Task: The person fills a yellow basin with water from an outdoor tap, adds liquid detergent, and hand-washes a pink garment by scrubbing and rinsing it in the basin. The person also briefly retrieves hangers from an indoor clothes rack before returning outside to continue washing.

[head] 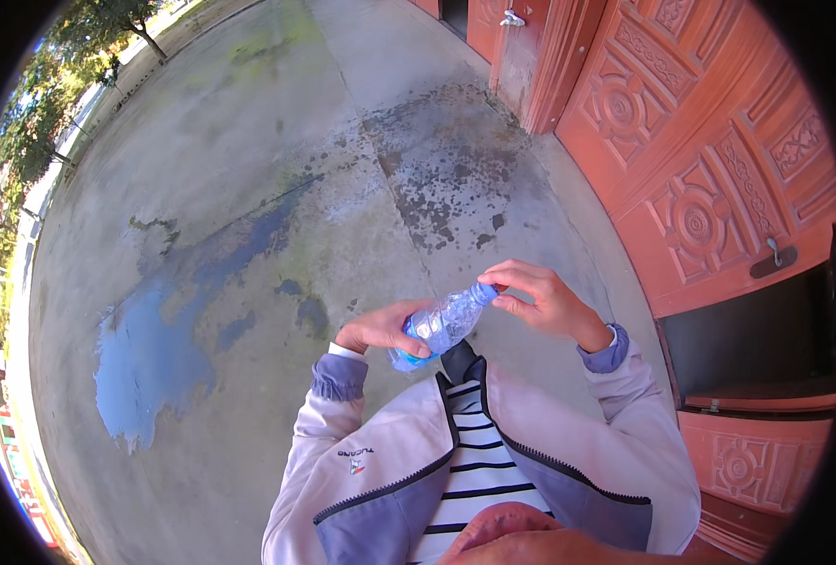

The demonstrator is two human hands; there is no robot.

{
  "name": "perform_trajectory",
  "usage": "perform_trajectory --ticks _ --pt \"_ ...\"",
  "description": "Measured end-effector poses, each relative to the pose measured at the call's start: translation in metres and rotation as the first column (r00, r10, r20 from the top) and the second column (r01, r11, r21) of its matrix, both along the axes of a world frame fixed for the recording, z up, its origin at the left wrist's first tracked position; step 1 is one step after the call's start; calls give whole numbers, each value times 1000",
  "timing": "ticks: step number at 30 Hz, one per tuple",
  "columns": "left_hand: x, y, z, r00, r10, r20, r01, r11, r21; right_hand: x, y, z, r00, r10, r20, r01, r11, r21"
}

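Note:
A clear plastic bottle (453,318) with a blue label is tilted in front of my chest, its neck pointing up and to the right. My left hand (395,326) is wrapped around the labelled lower body, thumb across the near side. At the neck, the fingertips and thumb of my right hand (534,293) pinch the blue cap (485,292). The cap sits on the bottle's mouth. Part of the label is hidden behind my left thumb.
Grey concrete (248,395) spreads below, with a shallow puddle (153,360) at left and dark wet spots (446,191) ahead. Carved reddish doors (693,219) line the right side, beside a dark doorway (750,346). Trees (30,134) stand along the far left.

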State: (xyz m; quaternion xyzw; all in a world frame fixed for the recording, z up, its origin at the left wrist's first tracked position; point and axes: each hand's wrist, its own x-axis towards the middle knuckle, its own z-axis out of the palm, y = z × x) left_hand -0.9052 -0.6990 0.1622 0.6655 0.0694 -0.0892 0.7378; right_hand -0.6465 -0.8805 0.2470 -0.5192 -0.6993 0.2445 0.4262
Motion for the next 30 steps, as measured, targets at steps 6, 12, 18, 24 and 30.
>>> perform_trajectory --ticks 6,12,18,24,30 --pt "97 196 19 992 122 -40 -117 988 99 114 223 3 994 99 41 -102 991 92" --pt "191 364 48 870 440 224 -472 609 637 209 442 0 999 -8 -49 -4 971 -241" --pt "269 585 11 948 316 42 -310 883 353 292 652 -32 998 59 17 -58 997 -53" --pt "419 774 39 961 232 150 -276 831 483 405 802 -15 966 -250 -59 234 951 -202" --pt "584 962 10 977 50 207 -159 816 556 539 942 -41 918 -396 -28 387 908 -161"
